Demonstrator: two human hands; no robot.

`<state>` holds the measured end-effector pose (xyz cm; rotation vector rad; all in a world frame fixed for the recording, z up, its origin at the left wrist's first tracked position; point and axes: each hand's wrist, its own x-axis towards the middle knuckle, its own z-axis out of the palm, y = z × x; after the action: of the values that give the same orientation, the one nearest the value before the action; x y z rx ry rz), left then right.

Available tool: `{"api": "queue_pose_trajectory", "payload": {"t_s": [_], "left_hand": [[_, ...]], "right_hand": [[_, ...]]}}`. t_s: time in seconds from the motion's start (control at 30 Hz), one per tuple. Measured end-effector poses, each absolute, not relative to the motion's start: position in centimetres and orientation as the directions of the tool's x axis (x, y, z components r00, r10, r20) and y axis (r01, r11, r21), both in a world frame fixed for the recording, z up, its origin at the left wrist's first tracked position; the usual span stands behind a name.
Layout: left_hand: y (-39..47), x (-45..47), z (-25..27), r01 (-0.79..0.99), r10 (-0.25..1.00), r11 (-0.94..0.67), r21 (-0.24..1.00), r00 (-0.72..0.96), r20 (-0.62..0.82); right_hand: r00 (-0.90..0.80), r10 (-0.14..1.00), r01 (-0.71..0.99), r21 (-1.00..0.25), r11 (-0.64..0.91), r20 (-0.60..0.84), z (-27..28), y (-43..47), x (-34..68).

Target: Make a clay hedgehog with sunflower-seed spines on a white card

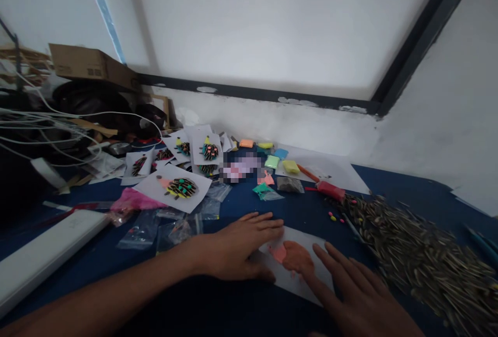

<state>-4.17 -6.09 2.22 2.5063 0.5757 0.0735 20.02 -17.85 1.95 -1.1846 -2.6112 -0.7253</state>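
On the blue table in front of me lies a white paper sheet (286,284) with a flattened orange-brown clay shape (296,255) on it. A pink clay patch (278,253) joins the shape's left end. My left hand (241,246) rests flat on the sheet's left edge, its fingers stretched out and holding nothing. My right hand (350,285) is over the sheet's right side with its fingers apart. One of its fingertips touches the lower right edge of the orange-brown shape. Part of the sheet is hidden under both hands.
Sunflower seeds (420,254) are heaped at the right. Several finished hedgehog pictures (182,188) lie at the back left near plastic bags (142,230). Colored clay packets (272,161) stand along the wall. A long white box (50,254) is at the left, below tangled cables (46,124).
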Motion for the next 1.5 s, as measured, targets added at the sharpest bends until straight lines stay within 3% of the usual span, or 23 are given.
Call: {"api": "queue_pose_trajectory", "payload": {"t_s": [0.17,0.3,0.6,0.83,0.97,1.17,1.37,1.5], "left_hand": [[-6.1,-4.1,2.2,0.478,0.510,-0.720,0.503,0.856,-0.085],[-5.9,-4.3,1.5,0.418,0.470,-0.754,0.507,0.882,-0.029],[-5.6,-4.6,2.6,0.426,0.463,-0.741,0.519,0.884,-0.065],[-4.6,-5.2,2.8,0.381,0.456,-0.779,0.498,0.889,0.033],[-4.3,-4.9,1.9,0.387,0.474,-0.825,0.412,0.871,0.130],[-4.1,-4.3,0.7,0.384,0.433,-0.886,0.260,0.886,0.167],[-3.8,-4.4,0.6,0.358,0.415,-0.894,0.270,0.888,0.197],[-3.7,-4.4,1.7,0.444,0.499,-0.858,0.258,0.839,0.214]], "right_hand": [[-0.557,0.694,0.828,0.241,0.506,0.457,2.3,-17.2,18.2],[-0.488,0.684,0.853,0.130,0.505,0.542,2.4,-16.7,17.5],[-0.384,0.710,0.907,0.095,0.411,0.591,0.2,-15.6,19.0],[-0.340,0.770,0.926,0.046,0.376,0.540,-0.3,-15.4,19.2],[-0.349,0.768,0.926,0.072,0.371,0.537,-0.2,-15.1,19.3],[-0.414,0.735,0.904,0.148,0.401,0.538,-0.5,-14.7,19.2],[-0.475,0.698,0.874,0.189,0.448,0.537,-1.4,-14.7,19.8],[-0.483,0.672,0.870,0.219,0.443,0.561,-2.1,-14.6,19.9]]}}
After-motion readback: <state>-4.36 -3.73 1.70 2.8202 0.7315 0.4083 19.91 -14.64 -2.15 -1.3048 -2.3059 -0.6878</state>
